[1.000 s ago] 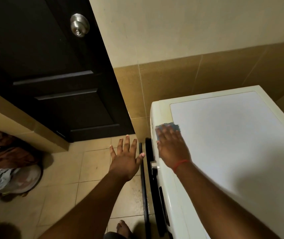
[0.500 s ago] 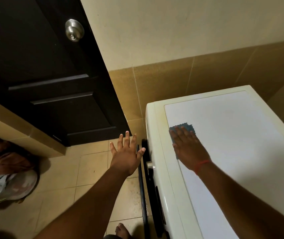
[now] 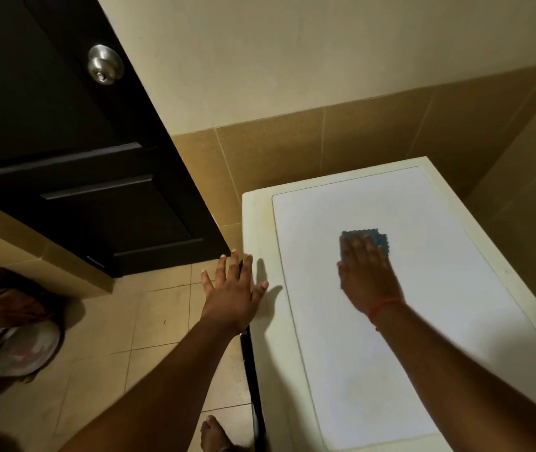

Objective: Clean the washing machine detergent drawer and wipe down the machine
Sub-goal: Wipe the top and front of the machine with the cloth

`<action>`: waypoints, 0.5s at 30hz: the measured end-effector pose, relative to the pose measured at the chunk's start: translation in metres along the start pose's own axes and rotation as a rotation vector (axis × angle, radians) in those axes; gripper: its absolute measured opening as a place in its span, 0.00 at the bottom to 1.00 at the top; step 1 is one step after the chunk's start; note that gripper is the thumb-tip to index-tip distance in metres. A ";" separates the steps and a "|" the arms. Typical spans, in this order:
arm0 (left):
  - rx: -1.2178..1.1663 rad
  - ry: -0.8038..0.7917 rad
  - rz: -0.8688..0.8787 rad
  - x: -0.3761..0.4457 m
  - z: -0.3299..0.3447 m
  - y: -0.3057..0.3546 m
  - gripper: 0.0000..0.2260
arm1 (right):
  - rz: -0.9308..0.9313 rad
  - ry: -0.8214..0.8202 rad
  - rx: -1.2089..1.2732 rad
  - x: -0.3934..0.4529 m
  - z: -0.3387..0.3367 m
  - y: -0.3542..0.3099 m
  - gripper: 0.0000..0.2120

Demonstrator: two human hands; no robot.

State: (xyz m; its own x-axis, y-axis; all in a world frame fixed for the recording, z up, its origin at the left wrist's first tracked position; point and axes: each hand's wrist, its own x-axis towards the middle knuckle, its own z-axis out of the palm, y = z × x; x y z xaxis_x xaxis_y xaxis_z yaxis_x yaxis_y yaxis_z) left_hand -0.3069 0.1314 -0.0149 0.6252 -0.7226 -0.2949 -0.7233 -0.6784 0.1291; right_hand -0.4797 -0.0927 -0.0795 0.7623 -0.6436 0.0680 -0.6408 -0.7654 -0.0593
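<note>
At the bottom edge a bare foot (image 3: 211,433) stands on the beige tiled floor (image 3: 149,321), just beside the dark front edge of the white, box-shaped washing machine (image 3: 261,256). The machine's flat top, a pale panel inside a cream rim, fills the right half of the view and runs away toward the wall.

The left hand (image 3: 232,295) is spread wide, fingers splayed and palm down, holding nothing. It sits at the machine's front edge, with its thumb over the cream rim and the other fingers out over the floor; whether the palm presses the edge or only hovers cannot be told.

Farther in, the right hand (image 3: 369,278) lies flat on the top panel with fingers stretched out together, a thin red string bracelet (image 3: 384,306) around the wrist. Under its fingers lies a small blue textured cleaning cloth (image 3: 378,237), pressed against the panel; only the far edge and right corner of the cloth show beyond the fingertips. The cloth is near the middle of the panel's width, well apart from the left hand.

To the left on the floor lies a heap of brown and white fabric (image 3: 2,324). Beyond it stands a dark brown panelled door (image 3: 74,190) with a round silver metal knob (image 3: 105,67). Behind the machine, a tan tiled wall (image 3: 341,138) rises to cream paint above.
</note>
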 end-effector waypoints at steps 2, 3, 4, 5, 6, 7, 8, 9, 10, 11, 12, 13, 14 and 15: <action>0.001 0.005 0.004 -0.002 0.002 0.014 0.32 | -0.212 -0.018 -0.056 -0.006 -0.002 0.019 0.28; 0.002 0.014 0.006 -0.002 0.003 0.020 0.32 | -0.208 -0.014 -0.046 -0.004 -0.005 0.034 0.28; 0.004 0.021 0.008 -0.003 0.004 0.027 0.32 | -0.116 0.001 -0.017 -0.003 -0.007 0.051 0.27; 0.007 0.027 0.007 -0.003 0.005 0.033 0.32 | 0.010 0.018 0.004 -0.004 -0.009 0.060 0.27; 0.008 0.030 0.006 -0.004 0.006 0.039 0.31 | 0.110 0.030 0.016 -0.007 -0.011 0.064 0.26; 0.011 0.028 0.006 -0.005 0.008 0.044 0.32 | 0.131 0.032 0.013 -0.011 -0.010 0.062 0.26; 0.015 0.025 0.008 -0.006 0.009 0.049 0.32 | 0.067 0.026 -0.004 -0.015 -0.007 0.059 0.27; 0.021 0.026 0.011 -0.006 0.010 0.055 0.32 | -0.055 0.008 -0.025 -0.020 -0.005 0.062 0.27; 0.026 0.028 0.014 -0.005 0.010 0.059 0.32 | -0.172 0.001 -0.047 -0.022 -0.006 0.073 0.27; 0.029 0.032 0.012 -0.005 0.010 0.063 0.31 | -0.227 0.005 -0.056 -0.020 -0.009 0.090 0.27; 0.028 0.037 0.008 -0.005 0.010 0.066 0.31 | -0.199 0.020 -0.049 -0.017 -0.010 0.108 0.27; 0.026 0.042 0.002 -0.005 0.010 0.068 0.31 | -0.086 0.031 -0.023 -0.014 -0.013 0.122 0.28; 0.023 0.044 -0.007 -0.005 0.010 0.070 0.31 | 0.055 0.046 0.011 -0.015 -0.014 0.132 0.28; 0.019 0.045 -0.017 -0.005 0.010 0.072 0.31 | 0.163 0.041 0.032 -0.015 -0.014 0.134 0.28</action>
State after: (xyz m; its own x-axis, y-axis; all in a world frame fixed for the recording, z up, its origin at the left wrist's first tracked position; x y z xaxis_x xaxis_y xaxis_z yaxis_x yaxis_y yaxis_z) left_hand -0.3649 0.0878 -0.0137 0.6498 -0.7164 -0.2539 -0.7175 -0.6884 0.1063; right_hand -0.5787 -0.1855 -0.0743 0.6439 -0.7592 0.0954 -0.7519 -0.6509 -0.1049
